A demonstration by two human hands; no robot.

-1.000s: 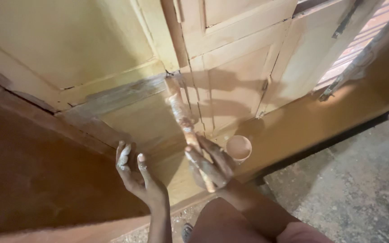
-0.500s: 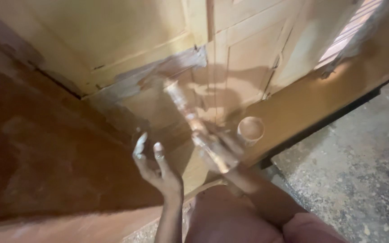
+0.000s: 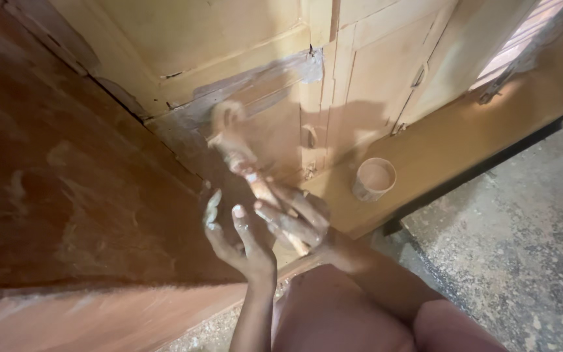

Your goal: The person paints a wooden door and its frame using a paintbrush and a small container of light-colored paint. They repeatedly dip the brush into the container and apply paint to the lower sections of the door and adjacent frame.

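Paint-smeared wooden-handled brush (image 3: 249, 173) held against a tan wooden door panel (image 3: 275, 124).

The right hand (image 3: 294, 218) wraps its fingers around the brush handle; the blurred bristle end seems to touch the panel's lower rail. The left hand (image 3: 236, 238) hangs just beside it, fingers spread, holding nothing. A small round cup of pale paint (image 3: 374, 178) stands on the yellow-brown ledge (image 3: 451, 143) nearby.

Left hand (image 3: 239, 238) and right hand (image 3: 294, 218): bare, no gloves, no rings. Fingers smeared with pale dusty residue. Forearms were unsleeved. Knees bare at lower frame edge.
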